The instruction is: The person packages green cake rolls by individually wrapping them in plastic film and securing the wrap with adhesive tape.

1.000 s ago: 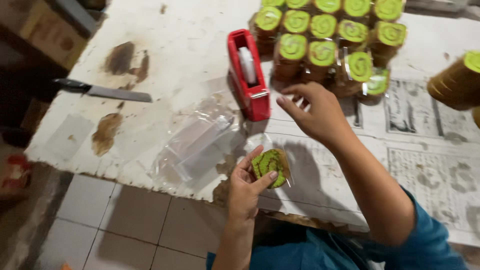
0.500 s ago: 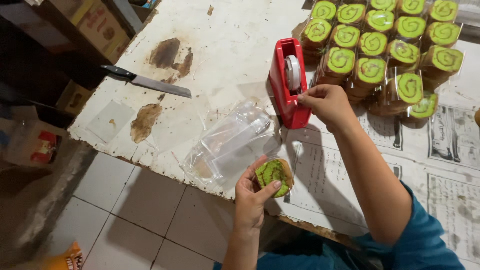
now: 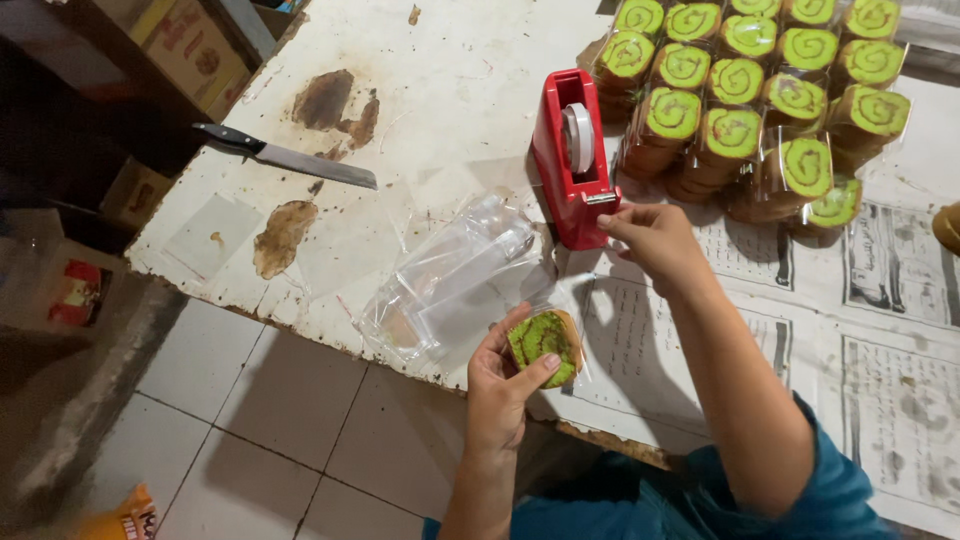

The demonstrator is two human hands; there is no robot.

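My left hand (image 3: 505,385) holds a green-and-brown swirl cake slice (image 3: 545,345) wrapped in clear plastic, just over the table's near edge. My right hand (image 3: 650,240) reaches to the front end of a red tape dispenser (image 3: 568,160), its fingertips pinched at the cutter; whether tape is between them cannot be told. A pile of several wrapped swirl slices (image 3: 760,100) sits behind the dispenser.
A stack of clear plastic bags (image 3: 440,280) lies left of my hands. A knife (image 3: 290,158) rests on the stained white table (image 3: 440,80). Newspaper sheets (image 3: 880,300) cover the table's right part. Cardboard boxes (image 3: 170,45) and tiled floor (image 3: 260,440) lie at left.
My right hand moved from beside the dispenser to its cutter end and pinched there. The left hand kept hold of the wrapped slice. The camera view shifted, showing more floor.
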